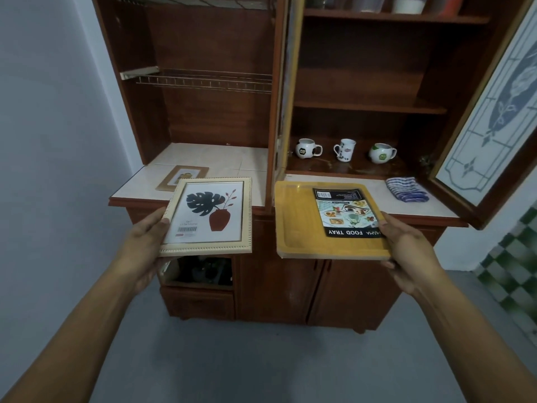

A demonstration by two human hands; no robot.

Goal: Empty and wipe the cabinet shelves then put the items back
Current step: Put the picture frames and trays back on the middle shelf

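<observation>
My left hand (145,245) grips the left edge of a cream picture frame (207,215) showing a dark leaf and a red vase, held flat in front of the cabinet counter. A yellow food tray (299,225) with a black label is held level by its right corner in my right hand (406,248). Both hang just before the tiled counter (238,161) of the wooden cabinet. Three mugs (345,149) stand on the lowest right shelf (319,167). A blue-and-white cloth (406,189) lies folded on the counter's right end.
A small wooden frame (183,177) lies flat on the counter's left part. The glass cabinet door (494,112) stands open at the right. Wire racks (203,81) hang in the left bay. Containers sit on the top shelf (392,16). An open cubby (200,271) below holds dark items.
</observation>
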